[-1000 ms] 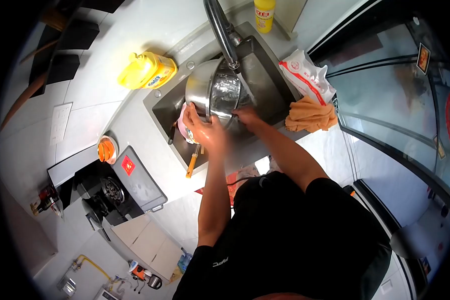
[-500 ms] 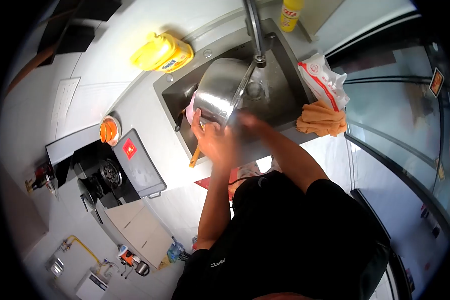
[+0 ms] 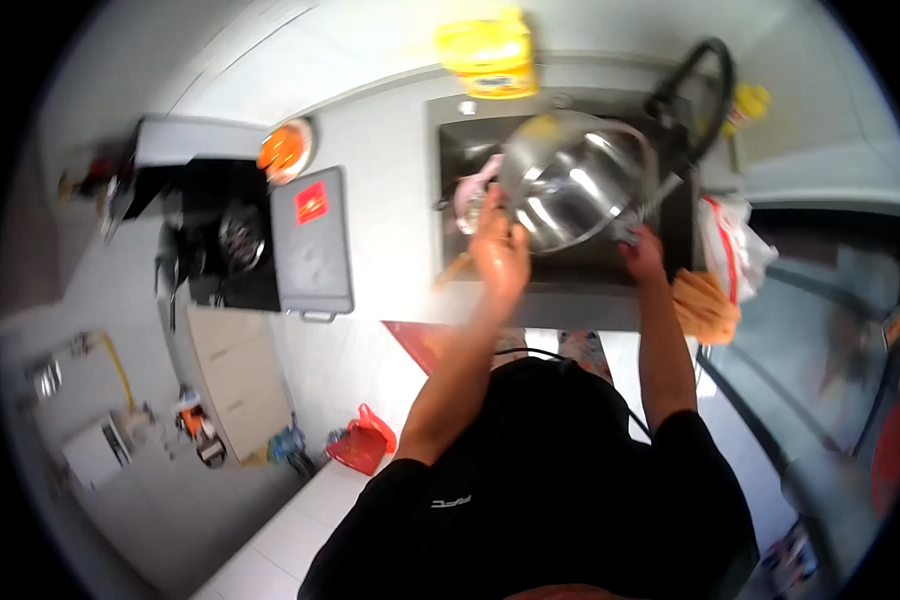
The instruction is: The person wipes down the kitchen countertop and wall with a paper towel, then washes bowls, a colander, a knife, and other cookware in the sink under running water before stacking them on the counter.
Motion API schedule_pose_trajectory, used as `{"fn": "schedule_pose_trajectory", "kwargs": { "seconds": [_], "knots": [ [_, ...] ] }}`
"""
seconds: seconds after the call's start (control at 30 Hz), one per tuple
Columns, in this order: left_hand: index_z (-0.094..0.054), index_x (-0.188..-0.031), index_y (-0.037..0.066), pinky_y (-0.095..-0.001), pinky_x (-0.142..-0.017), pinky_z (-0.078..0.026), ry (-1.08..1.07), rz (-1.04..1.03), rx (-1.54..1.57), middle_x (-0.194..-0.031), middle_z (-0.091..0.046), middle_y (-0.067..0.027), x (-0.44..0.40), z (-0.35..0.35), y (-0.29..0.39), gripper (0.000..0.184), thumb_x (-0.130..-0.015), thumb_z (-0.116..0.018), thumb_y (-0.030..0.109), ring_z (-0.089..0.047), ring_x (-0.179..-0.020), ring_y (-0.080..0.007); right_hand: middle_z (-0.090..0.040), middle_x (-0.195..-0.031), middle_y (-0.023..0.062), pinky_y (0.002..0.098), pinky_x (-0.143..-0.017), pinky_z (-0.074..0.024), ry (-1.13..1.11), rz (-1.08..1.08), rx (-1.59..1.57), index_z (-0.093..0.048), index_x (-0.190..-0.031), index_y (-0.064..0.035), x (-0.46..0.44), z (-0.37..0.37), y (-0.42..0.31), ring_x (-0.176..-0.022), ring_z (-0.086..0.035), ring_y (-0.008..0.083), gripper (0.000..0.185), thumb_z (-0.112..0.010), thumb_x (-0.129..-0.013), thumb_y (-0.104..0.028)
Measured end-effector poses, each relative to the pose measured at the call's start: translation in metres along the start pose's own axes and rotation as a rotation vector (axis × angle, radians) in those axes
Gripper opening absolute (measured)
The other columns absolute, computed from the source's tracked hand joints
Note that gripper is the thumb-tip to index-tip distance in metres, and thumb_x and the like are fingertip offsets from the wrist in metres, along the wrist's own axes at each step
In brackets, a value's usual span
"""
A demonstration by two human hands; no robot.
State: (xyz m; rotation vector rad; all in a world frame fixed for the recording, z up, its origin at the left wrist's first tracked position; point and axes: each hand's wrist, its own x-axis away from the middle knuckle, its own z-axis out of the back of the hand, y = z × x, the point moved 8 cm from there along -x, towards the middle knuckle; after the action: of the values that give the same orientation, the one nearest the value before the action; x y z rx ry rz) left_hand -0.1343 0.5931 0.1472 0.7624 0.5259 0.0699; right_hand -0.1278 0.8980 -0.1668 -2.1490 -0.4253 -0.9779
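A steel pot [image 3: 580,185], tilted and blurred, is over the sink [image 3: 570,292], its shiny inside showing. My left hand [image 3: 500,255] holds the pot's left side, the fingers pointing up along its wall. At the pot's lower right, my right hand [image 3: 642,252] is closed at the rim, by the end of the dark faucet [image 3: 715,100]; smear hides what exactly its fingers grip. A pink item [image 3: 467,203] lies in the sink left of the pot, and a wooden handle [image 3: 454,271] sticks out over the front edge.
A yellow jug [image 3: 488,55] stands behind the sink. Right of it lie an orange cloth [image 3: 707,306] and a white-and-red bag [image 3: 735,245]. To the left are a grey board [image 3: 313,245], a bowl with orange contents [image 3: 286,150] and a stove [image 3: 240,235].
The view has turned. The pot has tipped so its inside shows, and my right hand has moved to its lower right, by the faucet end. My left hand stays on the pot's left side.
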Motion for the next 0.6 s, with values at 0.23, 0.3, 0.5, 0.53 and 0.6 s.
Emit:
{"fn": "schedule_pose_trajectory", "kwargs": {
  "seconds": [0.23,0.3,0.5,0.53,0.6],
  "knots": [
    [-0.052,-0.072,0.000,-0.0430,-0.090,-0.054,-0.133,-0.056,-0.022,-0.140,-0.055,-0.0196,-0.005,0.015,0.001,0.020,-0.066,-0.070,-0.005,-0.062,-0.116,-0.0392,-0.065,-0.088,0.0049,0.0362,-0.068,-0.0557,-0.158,-0.101,-0.049,-0.063,-0.105,-0.0118,0.001,-0.022,0.015,-0.076,-0.066,0.0221,0.019,-0.063,-0.091,-0.023],
    [-0.049,-0.069,-0.001,-0.0397,-0.064,-0.054,-0.054,-0.107,0.032,-0.138,-0.058,-0.0152,-0.006,0.026,0.003,0.019,-0.069,-0.067,-0.006,-0.068,-0.080,-0.0338,-0.065,-0.088,0.0046,0.0359,-0.067,-0.0558,-0.151,-0.040,0.006,-0.063,-0.110,-0.0131,0.009,-0.030,0.008,-0.076,-0.066,0.0213,0.020,-0.064,-0.093,-0.024],
    [-0.048,-0.068,-0.002,-0.0402,-0.083,-0.056,-0.003,-0.107,-0.009,-0.139,-0.056,-0.0187,-0.014,0.058,-0.001,0.019,-0.068,-0.066,-0.008,-0.065,-0.110,-0.0371,-0.065,-0.094,0.0041,0.0322,-0.062,-0.0551,-0.067,0.076,0.090,-0.062,-0.120,-0.0086,0.001,-0.024,-0.004,-0.078,-0.064,0.0167,0.026,-0.062,-0.095,-0.016],
    [-0.047,-0.068,-0.002,-0.0397,-0.083,-0.055,-0.024,-0.140,-0.017,-0.138,-0.056,-0.0189,-0.016,0.062,0.001,0.019,-0.068,-0.065,-0.008,-0.065,-0.109,-0.0383,-0.065,-0.094,0.0041,0.0322,-0.062,-0.0551,-0.069,0.077,0.097,-0.062,-0.120,-0.0086,-0.001,-0.022,-0.004,-0.078,-0.064,0.0167,0.026,-0.062,-0.095,-0.016],
    [-0.047,-0.069,-0.003,-0.0392,-0.083,-0.055,-0.047,-0.164,-0.017,-0.138,-0.057,-0.0192,-0.014,0.065,-0.004,0.019,-0.067,-0.064,-0.009,-0.065,-0.107,-0.0394,-0.064,-0.096,0.0042,0.0298,-0.064,-0.0546,-0.168,0.143,0.075,-0.062,-0.120,-0.0060,0.004,-0.026,-0.012,-0.081,-0.063,0.0145,0.026,-0.061,-0.094,-0.012]
  ]
}}
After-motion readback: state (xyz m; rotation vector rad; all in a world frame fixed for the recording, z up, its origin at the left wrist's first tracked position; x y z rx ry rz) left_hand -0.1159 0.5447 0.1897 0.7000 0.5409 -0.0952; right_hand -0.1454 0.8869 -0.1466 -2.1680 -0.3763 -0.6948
